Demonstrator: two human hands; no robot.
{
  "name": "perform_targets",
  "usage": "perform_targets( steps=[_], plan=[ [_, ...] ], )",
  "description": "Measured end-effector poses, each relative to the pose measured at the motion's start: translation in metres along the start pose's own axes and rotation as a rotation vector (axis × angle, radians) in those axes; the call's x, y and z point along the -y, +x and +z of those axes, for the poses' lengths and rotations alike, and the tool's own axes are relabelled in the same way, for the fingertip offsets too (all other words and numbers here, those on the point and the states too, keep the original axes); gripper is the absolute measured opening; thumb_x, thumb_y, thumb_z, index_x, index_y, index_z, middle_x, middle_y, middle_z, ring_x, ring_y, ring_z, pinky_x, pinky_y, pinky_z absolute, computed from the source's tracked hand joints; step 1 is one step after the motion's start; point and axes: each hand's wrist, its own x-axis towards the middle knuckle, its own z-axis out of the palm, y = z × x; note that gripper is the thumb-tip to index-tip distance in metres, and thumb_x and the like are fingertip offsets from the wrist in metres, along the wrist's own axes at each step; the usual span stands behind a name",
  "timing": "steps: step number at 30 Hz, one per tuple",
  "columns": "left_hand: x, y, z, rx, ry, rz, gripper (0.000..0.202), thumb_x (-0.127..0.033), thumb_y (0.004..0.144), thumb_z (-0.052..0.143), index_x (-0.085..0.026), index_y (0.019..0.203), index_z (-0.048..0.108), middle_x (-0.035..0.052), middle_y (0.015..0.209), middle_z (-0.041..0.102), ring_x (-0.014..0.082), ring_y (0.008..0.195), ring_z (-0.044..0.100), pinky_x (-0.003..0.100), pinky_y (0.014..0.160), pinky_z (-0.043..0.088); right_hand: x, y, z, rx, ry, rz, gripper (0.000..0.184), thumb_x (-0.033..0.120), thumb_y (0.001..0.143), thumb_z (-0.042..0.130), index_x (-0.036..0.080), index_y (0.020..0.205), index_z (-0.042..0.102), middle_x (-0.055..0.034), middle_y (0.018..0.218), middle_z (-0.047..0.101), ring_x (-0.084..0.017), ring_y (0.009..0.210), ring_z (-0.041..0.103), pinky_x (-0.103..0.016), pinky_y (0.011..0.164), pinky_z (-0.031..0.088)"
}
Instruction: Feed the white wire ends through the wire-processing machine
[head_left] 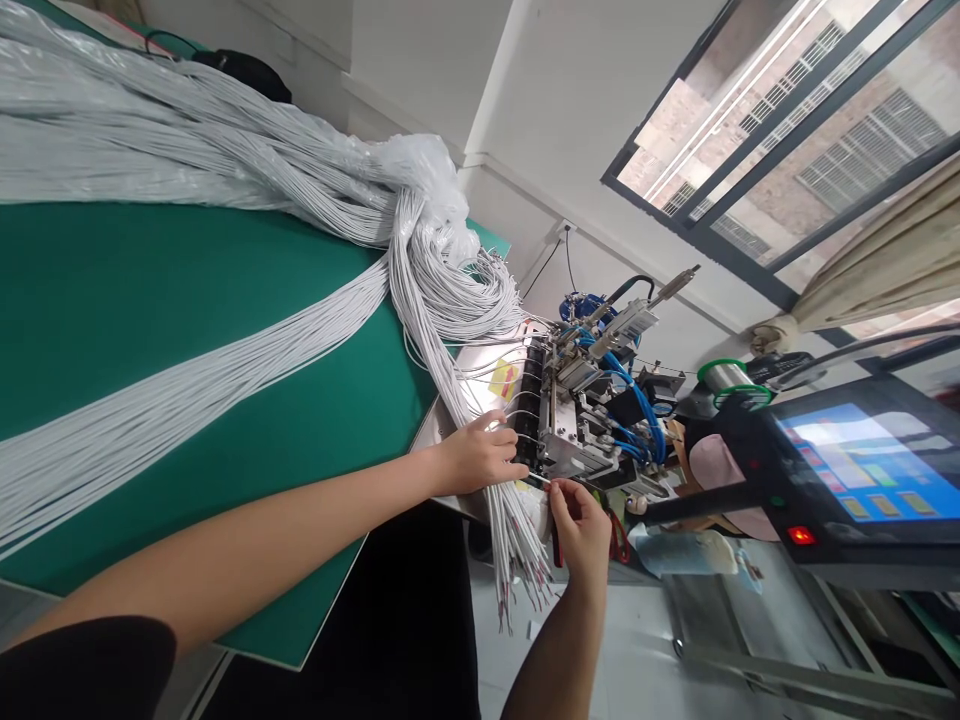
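A thick bundle of thin white cables (424,335) hangs over the edge of the green table, its stripped ends (521,570) fanned out below my hands. My left hand (480,458) lies across this bundle with its fingers curled, closed around cable. Between thumb and fingertips, my right hand (581,525) pinches the end of a single white cable (536,478) that runs across from my left fingers. Just beyond both hands stands a machine (577,400) with a black slotted feed (531,395), through which several separate cables pass.
More white cables, partly under clear plastic (427,170), lie along the green table (150,270). To the right are a lit control screen (862,465) and a wire spool with green rims (733,382). A window (795,130) is behind.
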Motion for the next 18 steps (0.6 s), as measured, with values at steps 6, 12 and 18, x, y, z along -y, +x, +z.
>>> perform_targets(
  steps=[6,12,18],
  plan=[
    [-0.001,-0.002,0.003,0.058,0.000,-0.038,0.020,-0.014,0.088,0.051,-0.024,0.101,0.063,0.0016,0.084,0.064,0.0180,0.094,0.054,0.042,0.100,0.027,-0.007,0.010,0.005,-0.018,-0.053,-0.061,0.032,0.046,0.081,0.059,0.016,0.075,0.066,-0.0024,0.067,0.063,-0.017,0.064,0.052,-0.026,0.061,0.039],
    [0.000,-0.003,0.007,0.136,-0.030,-0.069,0.025,-0.011,0.082,0.053,-0.023,0.100,0.064,0.0033,0.085,0.065,0.0196,0.092,0.054,0.045,0.099,0.025,-0.024,0.022,0.016,0.035,0.151,0.005,0.032,0.046,0.078,0.062,0.018,0.066,0.054,0.0039,0.059,0.047,-0.012,0.057,0.040,-0.023,0.054,0.031],
    [0.000,-0.003,0.008,0.170,-0.068,-0.085,0.028,-0.009,0.078,0.054,-0.022,0.100,0.065,0.0037,0.085,0.064,0.0203,0.091,0.054,0.046,0.100,0.023,-0.026,0.021,0.027,0.072,0.469,0.225,0.031,0.045,0.072,0.063,0.021,0.063,0.045,0.0068,0.054,0.038,-0.010,0.049,0.033,-0.022,0.048,0.029]
  ],
)
